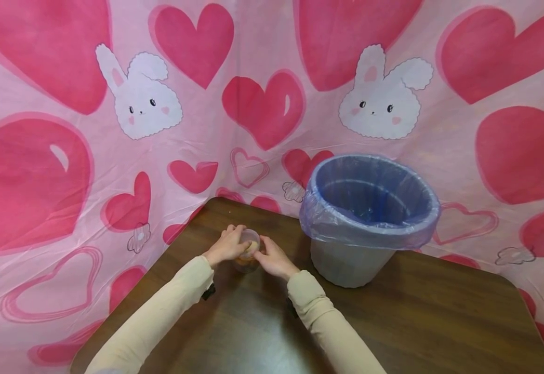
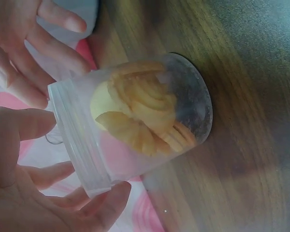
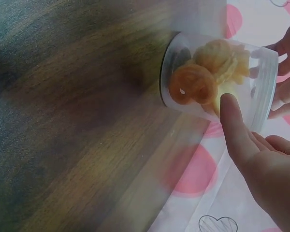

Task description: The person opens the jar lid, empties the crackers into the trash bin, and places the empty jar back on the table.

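Observation:
A clear plastic jar with a screw-style lid stands upright on the brown table. Several golden cookies, some ring-shaped or swirled, show through its wall. My left hand grips the lid, its thumb on one side of the rim and its fingers on the opposite side. On the jar's right side is my right hand. Its thumb lies straight along the jar wall in the right wrist view, and its other fingers are spread loosely near the lid in the left wrist view.
Right of the hands stands a pale bin lined with a translucent blue bag, its mouth facing up. Behind the wooden table hangs a pink cloth printed with hearts and rabbits.

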A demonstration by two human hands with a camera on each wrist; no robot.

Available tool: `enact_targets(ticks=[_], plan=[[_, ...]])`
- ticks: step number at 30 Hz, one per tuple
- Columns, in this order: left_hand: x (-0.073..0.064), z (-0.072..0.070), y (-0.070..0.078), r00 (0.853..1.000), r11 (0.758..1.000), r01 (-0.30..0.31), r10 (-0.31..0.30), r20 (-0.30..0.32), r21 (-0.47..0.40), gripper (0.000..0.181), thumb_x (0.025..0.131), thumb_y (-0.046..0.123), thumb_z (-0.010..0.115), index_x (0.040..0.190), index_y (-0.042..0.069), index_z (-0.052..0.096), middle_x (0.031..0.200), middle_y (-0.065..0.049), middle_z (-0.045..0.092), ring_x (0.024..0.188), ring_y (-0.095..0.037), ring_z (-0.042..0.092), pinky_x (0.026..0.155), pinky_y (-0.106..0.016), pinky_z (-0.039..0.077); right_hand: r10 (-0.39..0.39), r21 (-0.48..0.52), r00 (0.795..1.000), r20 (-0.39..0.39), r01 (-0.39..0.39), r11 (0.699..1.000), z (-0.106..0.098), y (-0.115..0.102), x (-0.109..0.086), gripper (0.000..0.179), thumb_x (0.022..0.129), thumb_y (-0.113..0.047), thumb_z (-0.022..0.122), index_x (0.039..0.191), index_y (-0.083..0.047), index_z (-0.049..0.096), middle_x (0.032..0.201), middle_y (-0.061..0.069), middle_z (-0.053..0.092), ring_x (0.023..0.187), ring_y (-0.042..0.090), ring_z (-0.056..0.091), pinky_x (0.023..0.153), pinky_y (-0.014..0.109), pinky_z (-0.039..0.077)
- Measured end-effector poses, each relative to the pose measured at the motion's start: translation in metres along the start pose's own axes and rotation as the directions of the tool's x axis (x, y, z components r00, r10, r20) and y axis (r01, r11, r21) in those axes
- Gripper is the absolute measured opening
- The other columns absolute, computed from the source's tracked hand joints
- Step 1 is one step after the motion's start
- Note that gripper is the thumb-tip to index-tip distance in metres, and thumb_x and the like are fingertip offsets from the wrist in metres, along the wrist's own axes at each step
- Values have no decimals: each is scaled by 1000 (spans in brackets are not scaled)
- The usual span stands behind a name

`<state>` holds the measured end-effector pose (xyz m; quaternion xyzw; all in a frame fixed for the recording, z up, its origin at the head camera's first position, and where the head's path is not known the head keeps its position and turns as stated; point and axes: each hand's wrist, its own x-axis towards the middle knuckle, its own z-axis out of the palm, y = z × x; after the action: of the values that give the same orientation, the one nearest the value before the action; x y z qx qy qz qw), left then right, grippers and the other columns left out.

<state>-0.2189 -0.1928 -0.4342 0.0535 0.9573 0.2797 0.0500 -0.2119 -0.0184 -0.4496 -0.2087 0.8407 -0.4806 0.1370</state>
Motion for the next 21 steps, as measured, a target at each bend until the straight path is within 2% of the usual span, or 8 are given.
enact_targets(ticks=[11,21], plan=[[0,1,3,1000,1000,7,-7,12,-16,51,92,24,61,134,-3,48,121,-25,50,111,-41,50,95,-53,45,11,4,999,-32,-10,1000,-2,3,-6,56,93,-20,55,140,5,39,139,25,46,113,35,61,100,48,47],[4,6,5,999,999,-50,50,-3,-12,48,91,19,62,129,-8,51,112,-24,52,102,-37,55,92,-50,47,27,-2,997,-77,-27,1000,-3,5,-9,56,93,-23,56,138,6,42,134,25,46,109,34,58,97,48,47]])
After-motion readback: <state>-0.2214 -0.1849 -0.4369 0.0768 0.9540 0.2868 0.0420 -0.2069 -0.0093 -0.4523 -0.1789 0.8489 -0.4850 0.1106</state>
